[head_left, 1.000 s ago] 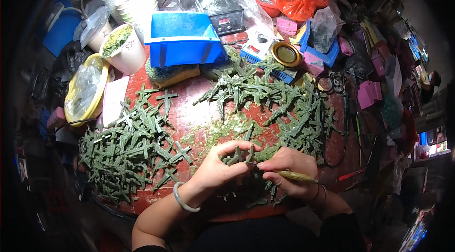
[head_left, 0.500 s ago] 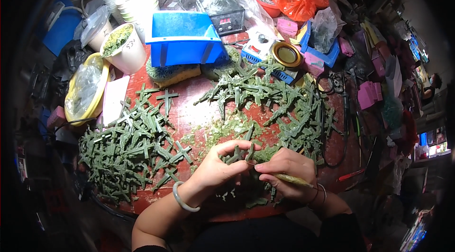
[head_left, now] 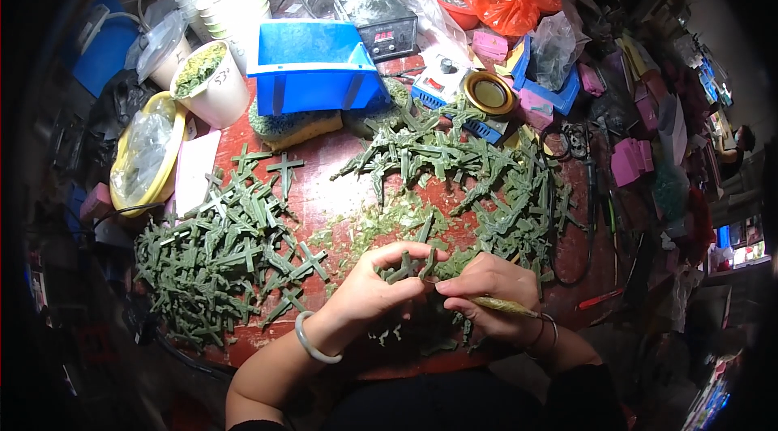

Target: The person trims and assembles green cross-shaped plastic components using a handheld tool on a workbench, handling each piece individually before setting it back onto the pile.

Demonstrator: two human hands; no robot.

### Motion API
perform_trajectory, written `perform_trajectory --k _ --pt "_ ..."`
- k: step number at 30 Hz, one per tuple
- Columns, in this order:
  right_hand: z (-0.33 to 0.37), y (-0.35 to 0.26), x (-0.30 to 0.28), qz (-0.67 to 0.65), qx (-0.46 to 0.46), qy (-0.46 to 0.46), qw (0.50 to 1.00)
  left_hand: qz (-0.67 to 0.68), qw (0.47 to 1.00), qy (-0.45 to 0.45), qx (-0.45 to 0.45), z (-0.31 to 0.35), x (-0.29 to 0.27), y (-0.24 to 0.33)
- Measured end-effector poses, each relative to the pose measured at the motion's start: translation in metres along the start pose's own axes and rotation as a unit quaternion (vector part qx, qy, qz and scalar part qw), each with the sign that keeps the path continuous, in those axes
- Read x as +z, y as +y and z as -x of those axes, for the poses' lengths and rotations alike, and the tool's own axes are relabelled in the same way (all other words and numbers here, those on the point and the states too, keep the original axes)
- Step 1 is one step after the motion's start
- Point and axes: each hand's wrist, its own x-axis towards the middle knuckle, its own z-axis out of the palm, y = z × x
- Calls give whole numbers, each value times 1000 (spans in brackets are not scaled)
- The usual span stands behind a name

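Red table [head_left: 312, 157], clock centred on our hands. We pinch a green cross [head_left: 430, 264] there, left hand [head_left: 365, 289]; right hand [head_left: 501, 281] grips a thin tool [head_left: 504, 306], tip contact unclear. Looks like edge trimming; next stroke needs steady pinch. Heaped crosses [head_left: 211, 261] at 9, second heap [head_left: 519, 216] at 1 crowd us; blue bin [head_left: 316, 91] at 11.

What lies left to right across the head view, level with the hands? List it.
Heap of green crosses → left hand holding a green piece → right hand holding a yellow-green-handled tool → slender red tool.
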Motion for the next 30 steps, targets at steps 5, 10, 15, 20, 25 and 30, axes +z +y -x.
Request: perform_trajectory --k 5,10,15,20,25,30 --pt "0 -3 -1 -4 -18 16 1000 -3 1000 2 -14 0 2 3" --pt "0 1 0 1 -13 0 1000 -9 1000 -11 9 0 -1 -4" --pt "0 4 -8 -46 -13 51 998 36 998 -35 -25 3 2 5" --pt "-4 1 -11 30 27 73 997 48 995 -71 -54 5 5 15" --pt "0 -3 -13 60 18 73 995 69 993 -75 -55 1 8 16" --pt "0 0 -12 50 7 75 996 52 995 -73 -39 1 5 9"
